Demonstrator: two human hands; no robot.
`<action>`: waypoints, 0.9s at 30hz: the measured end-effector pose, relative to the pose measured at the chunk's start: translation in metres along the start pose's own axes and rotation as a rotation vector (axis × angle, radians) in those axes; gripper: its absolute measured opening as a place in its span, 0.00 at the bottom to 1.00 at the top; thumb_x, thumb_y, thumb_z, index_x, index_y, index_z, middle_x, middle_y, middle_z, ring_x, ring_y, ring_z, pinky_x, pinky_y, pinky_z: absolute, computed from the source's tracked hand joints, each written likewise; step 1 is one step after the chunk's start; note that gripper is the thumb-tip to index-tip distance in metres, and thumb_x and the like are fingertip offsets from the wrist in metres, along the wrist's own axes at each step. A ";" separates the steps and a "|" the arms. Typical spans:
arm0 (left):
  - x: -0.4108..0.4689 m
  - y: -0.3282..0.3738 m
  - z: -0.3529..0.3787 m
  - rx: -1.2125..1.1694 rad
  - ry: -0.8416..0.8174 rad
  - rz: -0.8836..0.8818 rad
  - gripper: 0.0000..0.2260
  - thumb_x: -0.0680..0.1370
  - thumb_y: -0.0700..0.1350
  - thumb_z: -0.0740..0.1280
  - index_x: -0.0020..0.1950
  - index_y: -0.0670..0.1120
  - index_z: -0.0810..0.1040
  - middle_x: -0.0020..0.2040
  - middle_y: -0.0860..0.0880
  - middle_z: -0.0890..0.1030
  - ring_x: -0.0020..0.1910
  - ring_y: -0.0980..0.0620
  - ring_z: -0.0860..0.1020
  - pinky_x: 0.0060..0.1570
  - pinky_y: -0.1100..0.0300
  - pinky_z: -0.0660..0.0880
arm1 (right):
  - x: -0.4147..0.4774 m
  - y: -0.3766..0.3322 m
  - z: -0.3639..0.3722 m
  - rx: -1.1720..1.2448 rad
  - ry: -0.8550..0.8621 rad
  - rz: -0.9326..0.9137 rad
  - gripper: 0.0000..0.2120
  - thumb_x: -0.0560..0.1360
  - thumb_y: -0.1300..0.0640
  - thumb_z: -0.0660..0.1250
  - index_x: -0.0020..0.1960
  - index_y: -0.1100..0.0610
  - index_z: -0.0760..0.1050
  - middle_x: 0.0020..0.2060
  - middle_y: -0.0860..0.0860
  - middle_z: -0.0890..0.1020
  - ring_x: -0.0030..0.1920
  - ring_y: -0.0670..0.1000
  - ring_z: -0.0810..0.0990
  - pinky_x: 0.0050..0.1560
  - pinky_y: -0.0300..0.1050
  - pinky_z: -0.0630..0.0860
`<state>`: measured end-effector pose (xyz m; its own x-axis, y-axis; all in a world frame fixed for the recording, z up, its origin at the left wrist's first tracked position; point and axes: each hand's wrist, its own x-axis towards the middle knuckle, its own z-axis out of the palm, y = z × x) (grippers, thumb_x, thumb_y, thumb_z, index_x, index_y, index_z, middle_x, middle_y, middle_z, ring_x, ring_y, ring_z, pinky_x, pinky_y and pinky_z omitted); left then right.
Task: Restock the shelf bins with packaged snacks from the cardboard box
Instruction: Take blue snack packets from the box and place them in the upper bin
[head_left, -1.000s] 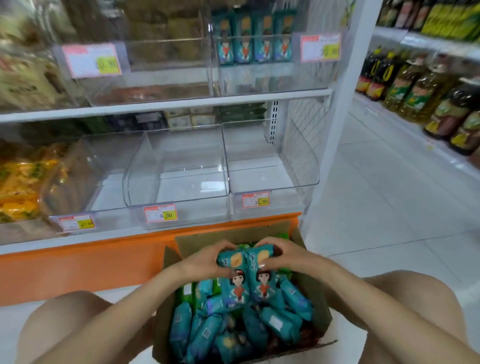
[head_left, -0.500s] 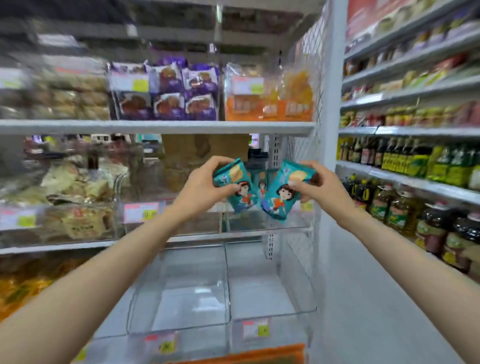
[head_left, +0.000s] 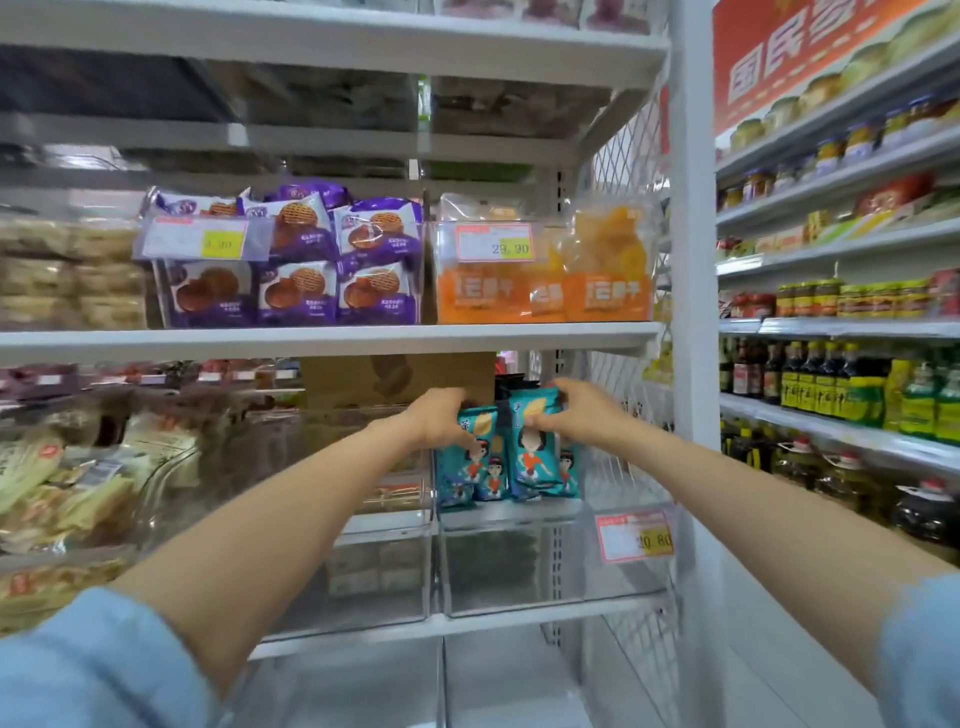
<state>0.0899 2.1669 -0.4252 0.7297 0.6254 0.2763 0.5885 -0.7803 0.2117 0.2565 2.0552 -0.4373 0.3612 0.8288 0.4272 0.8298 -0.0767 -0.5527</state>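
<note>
Two teal plastic snack packets (head_left: 535, 452), one pinched at its top in each of left grip (head_left: 441, 421) and right grip (head_left: 576, 415); probably light, soft, crushable, so hold the top seams.

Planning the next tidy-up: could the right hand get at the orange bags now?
Probably not yet: the right hand grips a teal packet one shelf below the orange bags; once freed, it looks close enough.

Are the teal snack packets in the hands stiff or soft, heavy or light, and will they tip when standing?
Probably light: the left hand and right hand each hold teal packets by the top edge only. Likely soft, glossy film, so somewhat slippery and easy to crumple. Standing upright on narrow bases, they may tip unless they lean together.
</note>
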 end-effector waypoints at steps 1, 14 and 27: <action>0.012 -0.005 0.001 0.065 -0.039 -0.038 0.29 0.72 0.49 0.72 0.68 0.40 0.67 0.66 0.42 0.73 0.62 0.44 0.73 0.59 0.56 0.70 | 0.014 0.004 0.004 0.003 -0.030 0.010 0.31 0.71 0.49 0.72 0.70 0.56 0.66 0.62 0.54 0.76 0.54 0.53 0.78 0.53 0.46 0.76; 0.098 -0.042 0.028 0.462 -0.368 -0.083 0.25 0.71 0.53 0.72 0.64 0.47 0.71 0.63 0.47 0.74 0.53 0.47 0.75 0.52 0.53 0.77 | 0.103 0.042 0.079 0.017 -0.545 0.211 0.21 0.77 0.60 0.65 0.69 0.63 0.67 0.68 0.55 0.71 0.63 0.55 0.76 0.63 0.42 0.72; 0.090 -0.022 0.035 0.643 -0.486 -0.039 0.32 0.71 0.55 0.71 0.70 0.45 0.66 0.67 0.48 0.71 0.63 0.46 0.72 0.64 0.51 0.70 | 0.097 0.031 0.095 -0.145 -0.489 0.262 0.27 0.75 0.59 0.69 0.69 0.67 0.64 0.57 0.64 0.79 0.45 0.56 0.83 0.51 0.45 0.79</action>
<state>0.1552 2.2407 -0.4378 0.6872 0.7011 -0.1903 0.5935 -0.6929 -0.4094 0.2773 2.1859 -0.4807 0.3528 0.9292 -0.1103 0.8014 -0.3609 -0.4769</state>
